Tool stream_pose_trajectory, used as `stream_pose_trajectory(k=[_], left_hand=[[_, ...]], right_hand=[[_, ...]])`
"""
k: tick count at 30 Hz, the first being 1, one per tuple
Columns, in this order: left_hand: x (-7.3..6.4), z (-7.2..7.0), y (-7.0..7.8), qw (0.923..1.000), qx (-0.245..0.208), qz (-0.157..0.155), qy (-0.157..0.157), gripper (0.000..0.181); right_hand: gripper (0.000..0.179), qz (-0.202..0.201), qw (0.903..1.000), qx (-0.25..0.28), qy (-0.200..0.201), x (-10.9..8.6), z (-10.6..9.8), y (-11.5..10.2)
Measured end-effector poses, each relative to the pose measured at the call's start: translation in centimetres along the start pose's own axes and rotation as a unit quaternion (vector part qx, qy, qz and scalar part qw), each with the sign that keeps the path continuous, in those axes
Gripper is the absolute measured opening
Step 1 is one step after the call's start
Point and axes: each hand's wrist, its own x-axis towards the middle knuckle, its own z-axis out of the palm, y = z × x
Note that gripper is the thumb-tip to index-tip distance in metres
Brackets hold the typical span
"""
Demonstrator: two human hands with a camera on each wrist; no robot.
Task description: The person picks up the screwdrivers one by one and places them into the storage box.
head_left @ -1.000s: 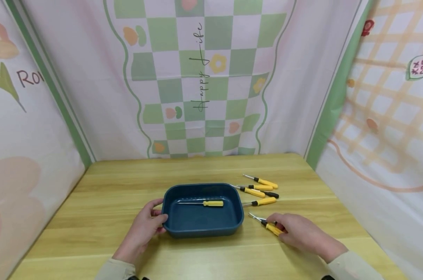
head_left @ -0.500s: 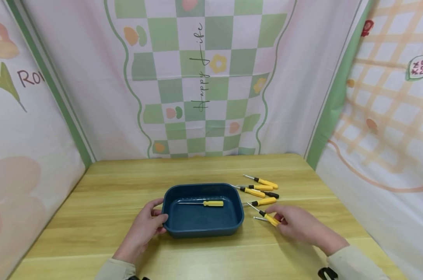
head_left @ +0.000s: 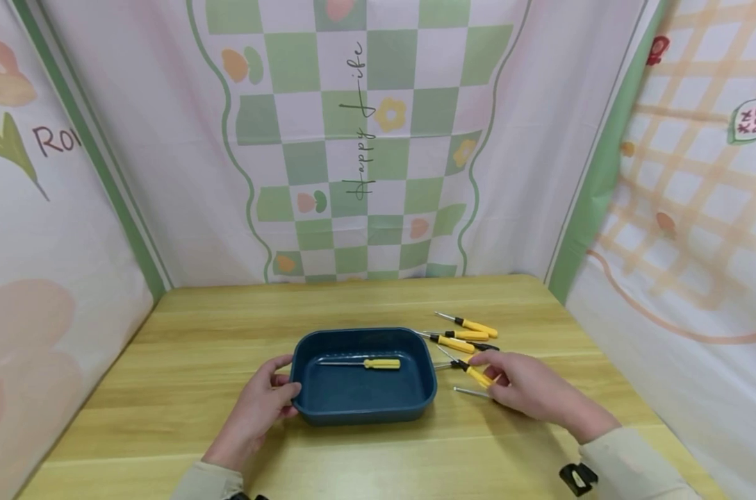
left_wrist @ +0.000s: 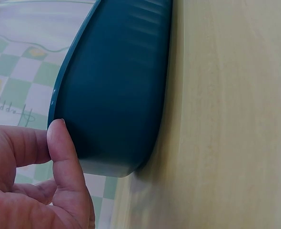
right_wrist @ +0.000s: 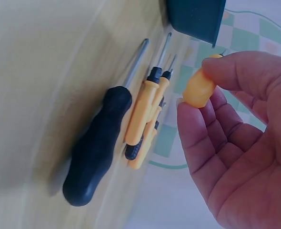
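Nearest lay the cuffs of a person's pale beige sleeves point(head_left: 628, 464), with a black strap fitting point(head_left: 578, 479) beside the right one. Beyond the cuffs, the hands were well apart. The left hand point(head_left: 262, 399) gripped the left end of a deep blue, rounded rectangular tray point(head_left: 362, 417), its thumb at the rim. The right hand point(head_left: 531, 385) pinched the orange-yellow plastic handle of a black-collared screwdriver point(head_left: 480, 377) between thumb and fingertips, to the right of the tray. Below that hand, a black-handled screwdriver with a steel shaft point(right_wrist: 97, 145) lay on the pale wood-grained surface point(head_left: 228, 319). Inside the tray rested a slim screwdriver with a translucent yellow handle point(head_left: 382, 364), its shaft pointing left. Behind the held tool, another orange-yellow screwdriver point(head_left: 447, 365) lay partly hidden by the fingers. Farther back, near the tray's right end, lay a loose group of orange-yellow screwdrivers point(head_left: 472, 335), a black handle point(head_left: 488, 346) among them. Farthest hung a green-and-white checked cloth point(head_left: 365, 160) lettered "Happy Life".
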Motion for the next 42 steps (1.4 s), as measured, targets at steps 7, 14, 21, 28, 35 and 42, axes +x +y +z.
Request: stream_pose_trajectory(k=[7,14,21,28,35,42], left_hand=[[0.2,0.0,-0.2,1.0,0.003,-0.002,0.0,0.057],[0.2,-0.1,-0.2,1.0,0.001,0.0,0.0,0.057],[-0.1,0.0,0.1,1.0,-0.002,0.002,-0.001,0.057],[-0.2,0.0,0.3,1.0,0.0,-0.003,0.0,0.056],[-0.3,0.2,0.5,0.9999,0.005,-0.014,0.004,0.056],[-0.3,0.3,0.6,0.9999,0.004,-0.015,0.002,0.056]], right_hand=[[0.041,0.002,0.9999,0.011,0.003,0.4,-0.5,-0.5],[0.04,-0.004,0.9989,0.045,0.005,1.1,-0.7,-1.2],[0.042,0.009,0.9984,0.057,0.001,1.9,-0.7,-1.8],[0.042,-0.007,0.9969,0.079,0.002,2.5,-0.4,-2.3],[0.04,-0.032,0.9961,0.083,0.0,3.4,-0.6,-2.9],[0.04,-0.04,0.9965,0.073,-0.003,4.6,-0.4,-4.0]])
